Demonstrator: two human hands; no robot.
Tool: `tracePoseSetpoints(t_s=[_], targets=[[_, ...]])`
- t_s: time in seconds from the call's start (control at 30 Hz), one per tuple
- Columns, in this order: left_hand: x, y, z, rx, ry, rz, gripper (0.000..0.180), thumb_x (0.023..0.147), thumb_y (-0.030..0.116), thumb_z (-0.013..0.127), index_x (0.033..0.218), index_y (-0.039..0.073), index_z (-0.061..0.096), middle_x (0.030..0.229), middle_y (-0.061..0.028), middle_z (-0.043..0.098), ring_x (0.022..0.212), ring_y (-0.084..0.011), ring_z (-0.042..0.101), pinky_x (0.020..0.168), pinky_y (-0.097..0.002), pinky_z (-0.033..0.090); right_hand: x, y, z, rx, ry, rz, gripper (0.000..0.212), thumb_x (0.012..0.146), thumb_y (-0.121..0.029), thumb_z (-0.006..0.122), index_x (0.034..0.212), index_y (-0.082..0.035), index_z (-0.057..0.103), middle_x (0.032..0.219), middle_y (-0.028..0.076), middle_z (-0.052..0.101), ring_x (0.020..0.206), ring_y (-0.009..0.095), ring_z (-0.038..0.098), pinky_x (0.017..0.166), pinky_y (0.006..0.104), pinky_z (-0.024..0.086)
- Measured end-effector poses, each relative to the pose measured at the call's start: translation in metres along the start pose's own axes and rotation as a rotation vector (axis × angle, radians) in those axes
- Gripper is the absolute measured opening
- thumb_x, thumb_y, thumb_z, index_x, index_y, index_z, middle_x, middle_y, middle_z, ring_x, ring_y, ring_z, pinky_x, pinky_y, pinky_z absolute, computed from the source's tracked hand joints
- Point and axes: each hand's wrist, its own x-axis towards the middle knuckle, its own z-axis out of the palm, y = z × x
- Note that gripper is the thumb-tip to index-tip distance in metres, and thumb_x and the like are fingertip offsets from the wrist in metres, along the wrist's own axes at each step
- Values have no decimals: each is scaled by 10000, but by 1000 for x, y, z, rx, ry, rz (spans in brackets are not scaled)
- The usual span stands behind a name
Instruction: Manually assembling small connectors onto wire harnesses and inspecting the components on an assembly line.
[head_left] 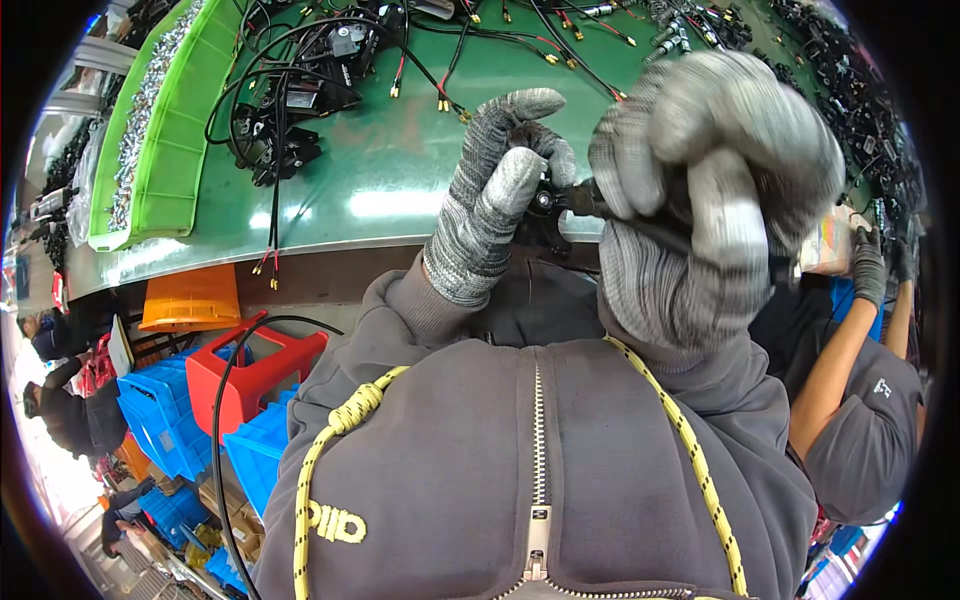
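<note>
My left hand (pixel 490 205), in a grey knitted glove, is closed round a small black part (pixel 540 236) just off the near edge of the bench. A round shiny screw head (pixel 544 200) shows on that part, between thumb and fingers. My right hand (pixel 715 190), gloved the same way and partly smeared by motion, wraps round a black screwdriver (pixel 584 199). Its tip points left and meets the part at the screw head. Most of the screwdriver's body is hidden in my fist.
Black assemblies with cables (pixel 310 90) lie on the green bench (pixel 390 180). A green bin (pixel 165 170) of screws stands at left. Beneath are a red stool (pixel 250 380) and blue crates (pixel 165 415). A co-worker (pixel 865 420) works close by on the right.
</note>
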Motion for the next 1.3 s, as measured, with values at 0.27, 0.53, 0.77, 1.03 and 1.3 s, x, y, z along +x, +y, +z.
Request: tracePoseSetpoints(t_s=[0.27,0.53,0.77,1.03,1.3], targets=[[-2,-4,-1,68,35,18,450,931,387,508,1266,93,441,849,-33,522,805,-101,504,724,-254,424,8,-22,-12,317,129,74,370,929,-123,399,1288,-73,471,939,95,475,703,151,394,574,279,400],[0,-10,-6,55,54,2,674,825,531,608,1270,62,417,839,-103,571,602,-150,590,471,-253,507,-8,-9,-8,337,328,54,329,949,-221,429,1230,-73,514,924,101,474,693,168,409,549,292,403],[2,-15,-8,92,42,55,685,817,531,623,1257,35,455,842,-103,601,658,-133,594,558,-229,502,-9,-6,-22,534,352,86,345,955,-273,427,1226,-80,518,898,109,470,662,169,409,535,283,416],[1,-11,-6,50,51,17,695,820,520,623,1257,12,441,853,-113,594,677,-139,593,583,-236,505,-6,2,-29,532,286,79,353,954,-276,424,1218,-66,526,909,111,471,665,162,410,548,283,429],[-3,-7,1,59,102,10,679,826,511,619,1249,10,445,930,-111,584,782,-149,599,647,-255,524,-5,2,-24,507,126,140,567,897,-388,489,1338,-40,412,1098,130,406,866,200,418,703,332,456]])
